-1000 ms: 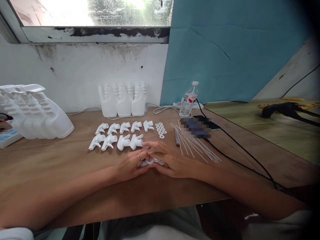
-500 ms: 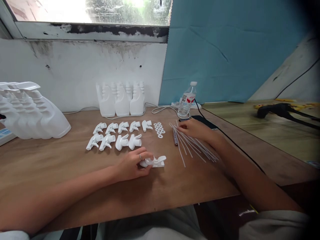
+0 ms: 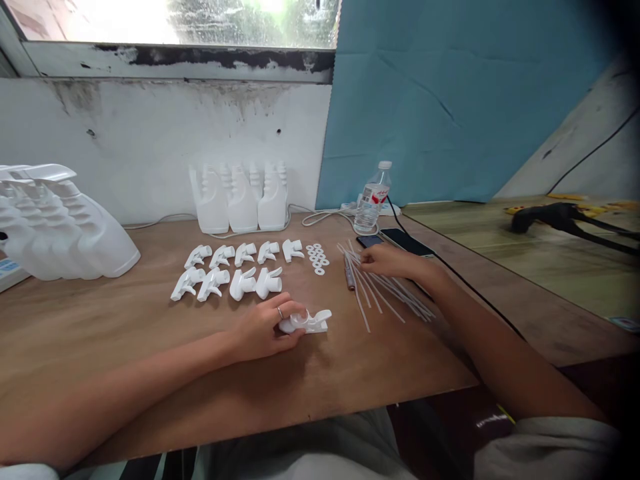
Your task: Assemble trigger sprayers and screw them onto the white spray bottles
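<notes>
My left hand (image 3: 265,327) is closed around a white trigger spray head (image 3: 316,323), which lies on its side on the table with its lever pointing right. Over to the right, my right hand (image 3: 390,260) pinches at the upper end of a fanned-out bunch of thin white plastic tubes (image 3: 385,290). Its fingertips are together on a tube, partly hidden by the fingers. A grey-brown pen-like tool (image 3: 349,275) lies beside the tubes. Two rows of white trigger spray heads (image 3: 245,255) rest beyond my left hand, with a cluster of small white rings (image 3: 317,258) to their right.
White spray bottles (image 3: 243,203) stand against the wall, and more large white bottles (image 3: 90,227) lean at the left. A water bottle (image 3: 370,200), a phone (image 3: 406,242) and cables (image 3: 325,217) occupy the back right. The table's front edge (image 3: 310,419) runs close to my lap.
My right hand has shifted slightly toward me and to the right over the tubes, some of which moved a little. My left hand stays on the spray head.
</notes>
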Available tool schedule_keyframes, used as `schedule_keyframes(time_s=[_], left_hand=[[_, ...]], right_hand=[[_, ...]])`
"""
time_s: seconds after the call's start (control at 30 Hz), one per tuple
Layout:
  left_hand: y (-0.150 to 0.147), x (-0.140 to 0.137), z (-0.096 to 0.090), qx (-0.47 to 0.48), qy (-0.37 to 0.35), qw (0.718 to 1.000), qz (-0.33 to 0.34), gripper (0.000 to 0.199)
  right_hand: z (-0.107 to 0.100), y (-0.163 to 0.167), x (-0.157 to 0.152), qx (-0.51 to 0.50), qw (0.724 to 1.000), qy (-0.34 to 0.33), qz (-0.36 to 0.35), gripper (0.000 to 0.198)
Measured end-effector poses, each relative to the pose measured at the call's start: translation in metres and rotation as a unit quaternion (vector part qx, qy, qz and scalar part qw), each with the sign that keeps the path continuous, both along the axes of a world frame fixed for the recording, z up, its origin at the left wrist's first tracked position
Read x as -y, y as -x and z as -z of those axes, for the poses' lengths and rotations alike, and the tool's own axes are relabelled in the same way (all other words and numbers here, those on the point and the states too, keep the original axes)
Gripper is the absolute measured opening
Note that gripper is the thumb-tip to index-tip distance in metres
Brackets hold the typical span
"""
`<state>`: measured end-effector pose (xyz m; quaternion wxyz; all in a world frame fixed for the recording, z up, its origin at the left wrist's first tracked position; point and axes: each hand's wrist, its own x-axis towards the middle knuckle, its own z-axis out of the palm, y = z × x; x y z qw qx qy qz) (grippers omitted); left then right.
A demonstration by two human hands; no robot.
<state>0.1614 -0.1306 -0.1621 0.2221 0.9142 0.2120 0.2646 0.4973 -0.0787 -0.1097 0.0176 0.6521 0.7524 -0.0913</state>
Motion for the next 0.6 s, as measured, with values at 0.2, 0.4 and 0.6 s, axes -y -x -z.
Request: schedule_keyframes(time_s=[0.2, 0.4, 0.6], left_hand=[[0.001, -0.001, -0.001, 0.0, -0.002, 1.0, 0.009, 0.02], [0.0, 0.0, -0.001, -0.003, -0.006, 1.0, 0.005, 0.019], [0.001, -0.001, -0.001, -0.004, -0.01, 1.0, 0.006, 0.02]], right_hand=[[0.002, 0.014, 0.003, -0.022, 1.0, 0.019, -0.007, 0.026], [0.015, 0.011, -0.005, -0.01, 1.0, -0.007, 0.015, 0.018], [0.016, 0.008, -0.006, 0.007, 0.999, -0.021, 0.038, 0.015]])
